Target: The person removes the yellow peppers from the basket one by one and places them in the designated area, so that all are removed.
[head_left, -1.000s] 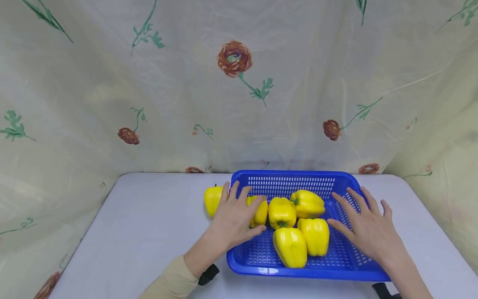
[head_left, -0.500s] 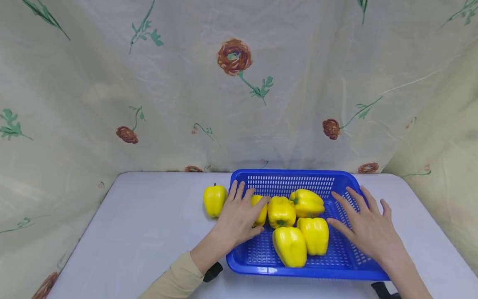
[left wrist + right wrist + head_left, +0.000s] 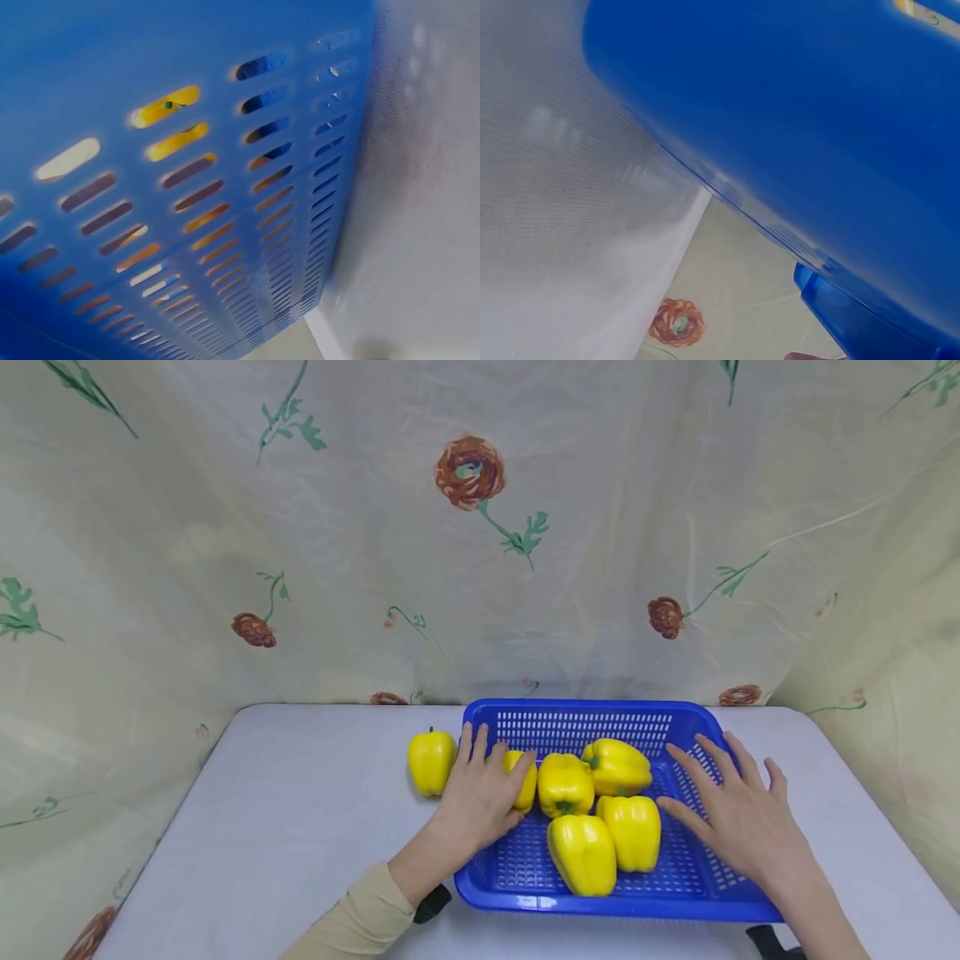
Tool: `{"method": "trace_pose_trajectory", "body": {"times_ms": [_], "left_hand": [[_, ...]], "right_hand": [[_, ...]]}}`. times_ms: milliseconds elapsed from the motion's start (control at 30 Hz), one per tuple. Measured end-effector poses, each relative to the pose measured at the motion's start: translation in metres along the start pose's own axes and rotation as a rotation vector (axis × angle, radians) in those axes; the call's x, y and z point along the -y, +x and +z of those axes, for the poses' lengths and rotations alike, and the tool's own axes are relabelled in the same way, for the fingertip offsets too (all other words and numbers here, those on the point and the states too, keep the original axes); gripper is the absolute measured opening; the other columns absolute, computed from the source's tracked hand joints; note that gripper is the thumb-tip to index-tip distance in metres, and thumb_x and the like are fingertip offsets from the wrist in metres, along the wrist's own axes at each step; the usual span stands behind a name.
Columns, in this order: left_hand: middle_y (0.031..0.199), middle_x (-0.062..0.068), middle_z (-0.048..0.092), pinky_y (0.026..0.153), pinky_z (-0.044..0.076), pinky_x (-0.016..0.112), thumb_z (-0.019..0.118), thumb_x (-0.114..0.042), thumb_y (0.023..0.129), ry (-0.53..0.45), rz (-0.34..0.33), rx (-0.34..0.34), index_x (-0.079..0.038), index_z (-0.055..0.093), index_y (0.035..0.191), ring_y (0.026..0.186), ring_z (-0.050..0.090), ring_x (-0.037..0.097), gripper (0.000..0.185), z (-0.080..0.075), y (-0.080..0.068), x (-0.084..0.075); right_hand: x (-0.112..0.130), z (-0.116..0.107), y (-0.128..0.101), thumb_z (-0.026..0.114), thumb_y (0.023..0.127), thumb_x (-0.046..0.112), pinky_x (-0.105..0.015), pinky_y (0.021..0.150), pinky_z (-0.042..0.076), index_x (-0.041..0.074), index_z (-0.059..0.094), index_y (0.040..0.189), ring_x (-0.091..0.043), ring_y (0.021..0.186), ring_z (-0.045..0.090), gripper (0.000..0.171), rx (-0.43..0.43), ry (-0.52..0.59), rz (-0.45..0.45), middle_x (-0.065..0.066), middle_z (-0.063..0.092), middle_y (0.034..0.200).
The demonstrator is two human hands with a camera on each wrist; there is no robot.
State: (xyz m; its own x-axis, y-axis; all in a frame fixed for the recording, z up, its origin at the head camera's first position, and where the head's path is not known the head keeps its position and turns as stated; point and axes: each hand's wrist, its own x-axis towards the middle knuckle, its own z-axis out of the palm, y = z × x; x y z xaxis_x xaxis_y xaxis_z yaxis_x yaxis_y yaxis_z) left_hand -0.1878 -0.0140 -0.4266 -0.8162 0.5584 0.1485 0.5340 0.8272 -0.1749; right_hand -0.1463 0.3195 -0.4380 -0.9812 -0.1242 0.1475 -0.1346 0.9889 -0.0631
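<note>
Six yellow peppers are in front of me, five of them in the blue basket [image 3: 675, 902] and one outside it on the white table [image 3: 300, 827]. The basket lies with its long side running left to right across my view. Nearest me in it, one pepper [image 3: 583, 854] lies on its side, lengthways toward me, touching another [image 3: 632, 832] just to its right. Behind those two sit a third [image 3: 565, 784] and a fourth [image 3: 618, 766], the fourth tipped over with its green stem pointing left.

My left hand [image 3: 480, 797] reaches over the basket's left wall and rests with fingers lightly bent on the fifth pepper [image 3: 525, 777], which sits hard against that wall; I cannot tell whether I am gripping it. My right hand [image 3: 738, 822] lies flat, fingers spread and straight, on the basket's right side, holding nothing.

The lone pepper [image 3: 431, 762] stands upright, stem up, just outside the left wall, near my left fingertips. Beyond the table hangs a pale flowered cloth [image 3: 375, 527].
</note>
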Motion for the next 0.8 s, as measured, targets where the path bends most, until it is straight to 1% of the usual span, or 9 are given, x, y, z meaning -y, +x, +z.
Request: {"method": "trace_pose_trajectory", "body": {"times_ms": [200,400,533,633,800], "left_hand": [[0.141,0.012,0.072,0.129,0.036,0.065,0.08,-0.058,0.092,0.018,0.006,-0.025,-0.028,0.057,0.152,0.148,0.056,0.045,0.071,0.0013,0.0007,-0.0008],[0.14,0.01,0.072,0.129,0.036,0.065,0.085,-0.056,0.089,0.014,0.009,-0.044,-0.028,0.058,0.15,0.148,0.057,0.044,0.073,0.0019,-0.0001,-0.0012],[0.139,0.01,0.073,0.13,0.037,0.062,0.087,-0.055,0.086,0.028,0.018,-0.068,-0.027,0.06,0.149,0.147,0.058,0.041,0.074,0.0019,-0.0007,-0.0014],[0.139,0.009,0.073,0.13,0.038,0.061,0.088,-0.055,0.085,0.049,0.023,-0.075,-0.024,0.06,0.149,0.146,0.06,0.039,0.076,0.0012,-0.0005,-0.0017],[0.138,0.007,0.074,0.13,0.038,0.058,0.087,-0.061,0.084,0.079,0.013,-0.059,-0.017,0.061,0.15,0.146,0.061,0.035,0.084,-0.0009,0.0011,-0.0018]], "right_hand": [[-0.0001,-0.0005,-0.0001,0.066,0.099,0.062,-0.094,0.113,0.019,0.018,0.047,0.161,-0.061,0.153,0.023,0.079,0.006,0.0,0.001,-0.032,0.039,0.165],[0.0,-0.0009,-0.0004,0.065,0.1,0.063,-0.093,0.113,0.018,0.018,0.046,0.161,-0.062,0.153,0.024,0.079,0.01,0.0,-0.004,-0.031,0.039,0.165],[-0.0004,-0.0009,-0.0001,0.064,0.1,0.064,-0.093,0.114,0.018,0.018,0.046,0.161,-0.062,0.153,0.023,0.079,0.009,0.002,-0.003,-0.031,0.039,0.165],[-0.0006,-0.0006,0.0,0.064,0.1,0.064,-0.093,0.114,0.018,0.018,0.046,0.162,-0.062,0.153,0.023,0.079,0.01,0.004,-0.003,-0.031,0.039,0.165],[-0.0008,-0.0001,-0.0001,0.064,0.1,0.064,-0.093,0.114,0.017,0.018,0.046,0.161,-0.062,0.153,0.023,0.079,0.012,0.006,-0.001,-0.031,0.039,0.165]]}}
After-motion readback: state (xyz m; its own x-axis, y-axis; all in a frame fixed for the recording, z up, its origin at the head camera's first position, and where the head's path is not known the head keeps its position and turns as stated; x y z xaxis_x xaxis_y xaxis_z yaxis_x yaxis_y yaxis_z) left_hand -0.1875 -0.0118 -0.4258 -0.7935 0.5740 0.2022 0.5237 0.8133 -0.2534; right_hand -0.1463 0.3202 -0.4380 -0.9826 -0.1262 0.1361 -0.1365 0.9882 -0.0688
